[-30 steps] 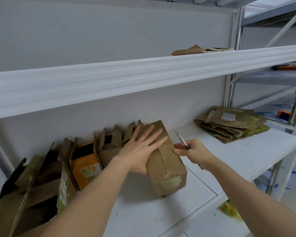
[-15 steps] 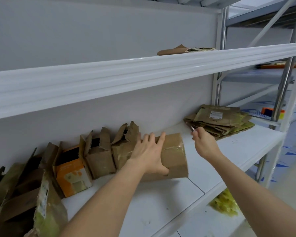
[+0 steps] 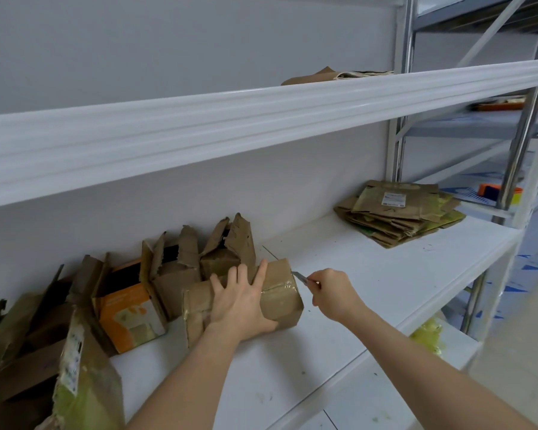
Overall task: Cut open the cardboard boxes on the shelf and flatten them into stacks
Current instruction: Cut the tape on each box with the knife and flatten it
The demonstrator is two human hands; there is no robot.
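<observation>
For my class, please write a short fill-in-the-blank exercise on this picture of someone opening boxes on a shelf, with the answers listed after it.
1. The left hand presses down on a taped cardboard ____.
2. The right hand holds a ____ at the end of the box.
3. The stack of flattened cardboard lies to the ____ of the hands.
4. The box with the bright front is coloured ____.

Missing words: box; knife; right; orange

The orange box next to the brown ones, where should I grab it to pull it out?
Probably grip the orange box by its open top edge, coming from the front. Torn brown boxes crowd its right side and opened cardboard its left, so only the front face and top look free.
</observation>
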